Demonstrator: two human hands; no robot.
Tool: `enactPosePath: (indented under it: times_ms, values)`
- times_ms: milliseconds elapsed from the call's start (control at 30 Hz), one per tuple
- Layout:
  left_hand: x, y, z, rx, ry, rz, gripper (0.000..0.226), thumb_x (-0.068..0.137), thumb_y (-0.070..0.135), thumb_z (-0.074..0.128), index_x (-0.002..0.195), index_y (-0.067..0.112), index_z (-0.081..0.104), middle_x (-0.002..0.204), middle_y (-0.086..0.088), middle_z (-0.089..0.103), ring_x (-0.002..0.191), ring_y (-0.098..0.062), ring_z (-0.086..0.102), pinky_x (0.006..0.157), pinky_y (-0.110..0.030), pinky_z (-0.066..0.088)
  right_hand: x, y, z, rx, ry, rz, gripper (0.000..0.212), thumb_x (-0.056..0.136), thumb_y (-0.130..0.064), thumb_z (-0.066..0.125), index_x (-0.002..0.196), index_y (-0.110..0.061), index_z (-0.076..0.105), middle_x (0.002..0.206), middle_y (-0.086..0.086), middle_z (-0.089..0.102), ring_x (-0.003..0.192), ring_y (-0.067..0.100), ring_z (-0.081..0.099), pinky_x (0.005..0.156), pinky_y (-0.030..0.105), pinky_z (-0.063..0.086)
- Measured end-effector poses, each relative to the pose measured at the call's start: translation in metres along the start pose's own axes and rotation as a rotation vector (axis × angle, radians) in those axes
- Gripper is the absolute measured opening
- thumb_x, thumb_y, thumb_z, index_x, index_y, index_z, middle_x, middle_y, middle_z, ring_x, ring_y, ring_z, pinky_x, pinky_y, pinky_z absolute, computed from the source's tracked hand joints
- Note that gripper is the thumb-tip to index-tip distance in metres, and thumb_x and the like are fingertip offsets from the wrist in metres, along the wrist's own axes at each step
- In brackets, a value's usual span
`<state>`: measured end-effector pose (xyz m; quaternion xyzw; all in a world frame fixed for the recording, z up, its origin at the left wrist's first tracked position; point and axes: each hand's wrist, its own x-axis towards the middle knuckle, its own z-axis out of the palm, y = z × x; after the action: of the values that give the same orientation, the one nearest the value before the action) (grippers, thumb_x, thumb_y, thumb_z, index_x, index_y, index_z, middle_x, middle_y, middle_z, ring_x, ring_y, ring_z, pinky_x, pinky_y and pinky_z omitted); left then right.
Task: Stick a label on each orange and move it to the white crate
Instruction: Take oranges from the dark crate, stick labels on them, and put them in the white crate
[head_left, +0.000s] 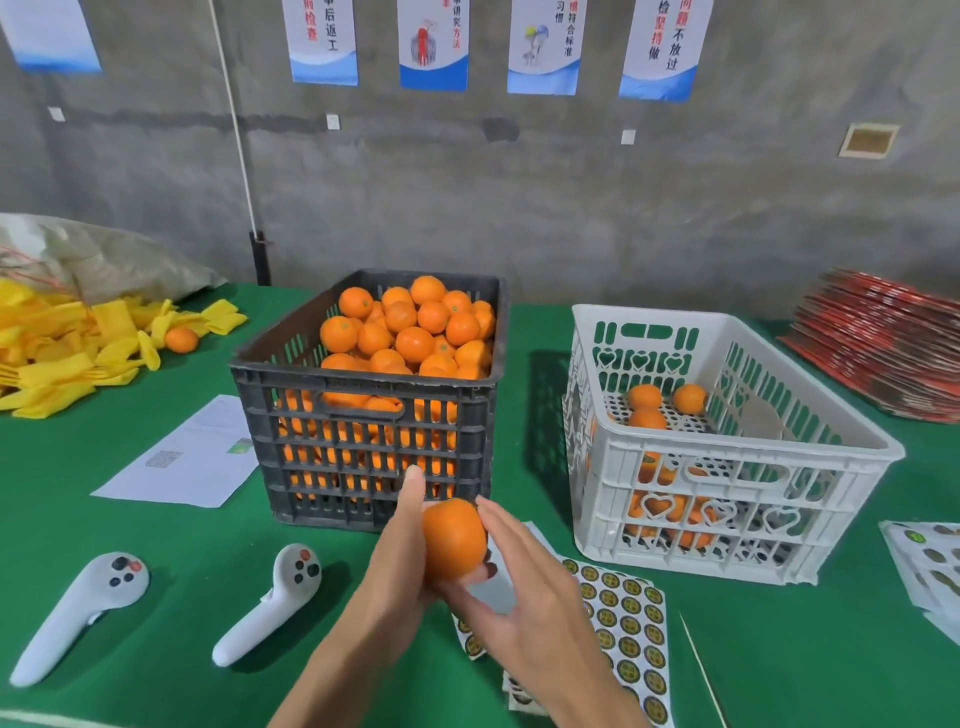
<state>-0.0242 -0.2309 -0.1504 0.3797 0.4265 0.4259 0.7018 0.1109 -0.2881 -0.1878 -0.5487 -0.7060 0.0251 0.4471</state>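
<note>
Orange held over the sticker sheet, label not visible on its near face

Low in the centre of the frame, the left hand (400, 561) cups one orange (453, 538) with fingers curled round its left side and underside, while the right hand (511, 587) lies against its right side, fingers fairly straight and thumb beneath (whether a label is pinned under them cannot be told). Just below lies the sticker sheet (623, 623) on the green bench (156, 545). If the sticker is pressed only lightly onto the curved peel, it could lift or crease. The white crate (727, 467), at centre right and holding a few oranges, stands just beside the hands; a careless drop could bruise fruit. The black crate (363, 441), behind the hands, is heaped full, so a knock might spill some.
</note>
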Motion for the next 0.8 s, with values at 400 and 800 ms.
enactPosePath:
  times_ms: [400, 800]
  values:
    - [0.023, 0.063, 0.043, 0.518, -0.016, 0.659, 0.026, 0.096, 0.064, 0.056, 0.102, 0.04, 0.063, 0.099, 0.014, 0.071, 0.091, -0.003, 0.07, 0.074, -0.02, 0.057, 0.068, 0.064, -0.104, -0.268, 0.319, 0.14, 0.072, 0.092, -0.046, 0.067, 0.152, -0.016, 0.042, 0.146, 0.003, 0.056, 0.123, 0.021, 0.062, 0.105, 0.035, 0.049]
    - [0.186, 0.184, 0.01, 1.233, 0.055, 0.355, 0.031, 0.094, 0.023, 0.076, 0.123, 0.016, 0.066, 0.117, -0.012, 0.067, 0.103, -0.028, 0.064, 0.079, -0.037, 0.052, 0.104, 0.096, -0.099, -0.351, 0.298, 0.07, 0.042, 0.1, -0.016, 0.062, 0.141, -0.009, 0.059, 0.144, 0.005, 0.058, 0.135, 0.021, 0.053, 0.118, 0.04, 0.036]
